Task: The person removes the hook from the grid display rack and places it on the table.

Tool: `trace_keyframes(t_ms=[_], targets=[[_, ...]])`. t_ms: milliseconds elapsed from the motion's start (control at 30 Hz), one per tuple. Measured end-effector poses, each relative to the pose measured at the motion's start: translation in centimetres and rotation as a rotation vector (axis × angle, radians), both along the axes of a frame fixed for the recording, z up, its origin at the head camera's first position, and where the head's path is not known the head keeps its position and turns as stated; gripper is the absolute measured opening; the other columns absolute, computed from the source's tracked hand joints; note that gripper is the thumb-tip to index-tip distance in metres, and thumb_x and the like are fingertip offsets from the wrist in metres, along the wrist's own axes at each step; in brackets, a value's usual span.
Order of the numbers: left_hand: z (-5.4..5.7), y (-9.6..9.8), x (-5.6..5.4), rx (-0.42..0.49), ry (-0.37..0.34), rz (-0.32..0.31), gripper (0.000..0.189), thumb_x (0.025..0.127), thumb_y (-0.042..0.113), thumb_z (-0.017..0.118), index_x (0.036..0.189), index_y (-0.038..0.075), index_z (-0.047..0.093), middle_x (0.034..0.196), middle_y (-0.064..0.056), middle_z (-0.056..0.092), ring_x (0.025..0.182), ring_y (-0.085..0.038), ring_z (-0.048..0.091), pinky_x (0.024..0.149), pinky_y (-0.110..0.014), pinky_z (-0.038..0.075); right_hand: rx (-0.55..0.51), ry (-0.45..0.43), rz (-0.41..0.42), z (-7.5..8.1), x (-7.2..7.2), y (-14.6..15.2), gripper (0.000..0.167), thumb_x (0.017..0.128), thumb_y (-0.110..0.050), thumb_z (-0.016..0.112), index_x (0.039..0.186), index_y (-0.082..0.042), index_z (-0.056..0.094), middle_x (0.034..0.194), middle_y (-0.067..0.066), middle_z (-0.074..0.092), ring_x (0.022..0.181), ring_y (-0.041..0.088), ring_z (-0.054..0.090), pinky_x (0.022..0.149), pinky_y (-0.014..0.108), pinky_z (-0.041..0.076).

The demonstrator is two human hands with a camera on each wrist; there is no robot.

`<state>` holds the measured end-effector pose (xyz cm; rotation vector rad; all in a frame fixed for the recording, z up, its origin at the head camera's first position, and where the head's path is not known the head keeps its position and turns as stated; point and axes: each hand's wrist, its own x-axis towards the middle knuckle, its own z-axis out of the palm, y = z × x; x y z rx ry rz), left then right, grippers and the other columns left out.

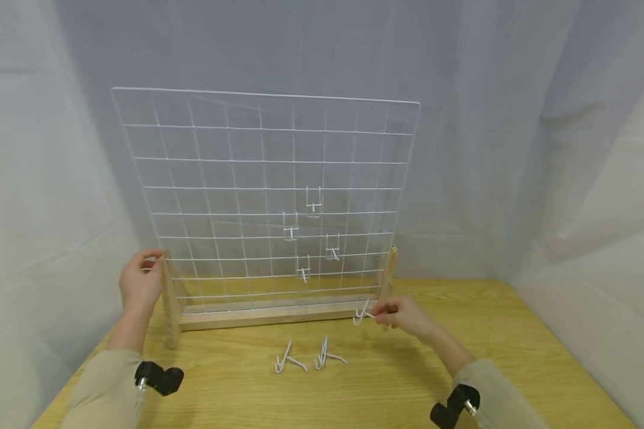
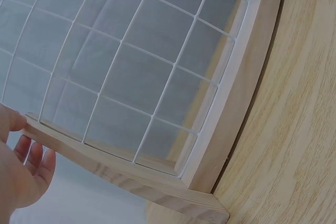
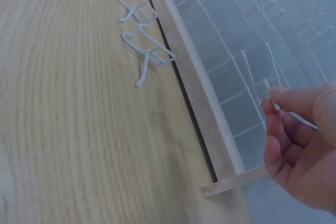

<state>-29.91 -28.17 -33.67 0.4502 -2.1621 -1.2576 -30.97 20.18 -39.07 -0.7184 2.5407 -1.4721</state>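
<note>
Pinching right hand (image 1: 405,316): thumb and fingertips hold a white hook (image 1: 362,312) by its prong, right of bottom centre.
Left hand (image 1: 142,280): we see thumb and fingers gripping a wooden upright (image 1: 170,304) at its top, lower left.
Wire grid (image 1: 265,188): stands mid-frame, bearing four hung hooks (image 1: 291,232), behind our held one.
Table (image 1: 220,381): two loose hooks (image 1: 284,359) lie bottom centre, before the base rail (image 1: 273,316).

Head view: peg end of white wire hook (image 1: 362,313) hidden in right hand (image 1: 402,316). Left wrist view: left hand (image 2: 23,174), wire grid (image 2: 122,41) cut off by picture edge.
</note>
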Motion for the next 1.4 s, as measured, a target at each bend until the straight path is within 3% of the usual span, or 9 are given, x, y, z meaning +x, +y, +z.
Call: trace_keyframes(t_ms=[567,833,1100,1400], targets=[[0.1,0.1,-0.1,0.001,-0.01,-0.011,0.029,0.095,0.018,0.047,0.117,0.003,0.058,0.099,-0.01,0.052,0.078,-0.011,0.046,0.056,-0.015,0.037,-0.009,-0.059,0.031,-2.7,0.7,-0.1,0.016,0.085,-0.006,0.064,0.094,0.008,0.065,0.082,0.01,0.063,0.067,0.012,0.051,0.058,0.029,0.045],[0.3,0.2,0.0,-0.002,-0.008,-0.015,0.029,0.096,0.018,0.046,0.118,0.002,0.057,0.103,-0.012,0.052,0.082,-0.014,0.046,0.057,-0.016,0.037,0.03,-0.06,0.04,-3.7,0.4,-0.2,0.016,0.083,-0.006,0.066,0.092,0.007,0.066,0.081,0.008,0.064,0.067,0.009,0.051,0.057,0.024,0.043],[0.1,0.0,0.0,0.002,0.002,-0.021,0.029,0.096,0.018,0.047,0.118,0.002,0.057,0.101,-0.011,0.052,0.079,-0.012,0.046,0.056,-0.014,0.038,0.039,-0.054,0.064,-4.5,0.5,-0.3,0.016,0.083,-0.004,0.065,0.092,0.009,0.065,0.085,0.019,0.065,0.068,0.009,0.051,0.058,0.022,0.043],[0.0,-0.1,0.1,0.004,-0.001,-0.006,0.028,0.095,0.019,0.048,0.116,0.004,0.058,0.096,-0.008,0.052,0.072,-0.003,0.043,0.056,-0.014,0.037,0.049,-0.059,0.066,-5.1,0.3,-0.7,0.013,0.082,0.0,0.064,0.09,0.009,0.065,0.08,0.017,0.064,0.06,0.01,0.049,0.051,0.022,0.042]])
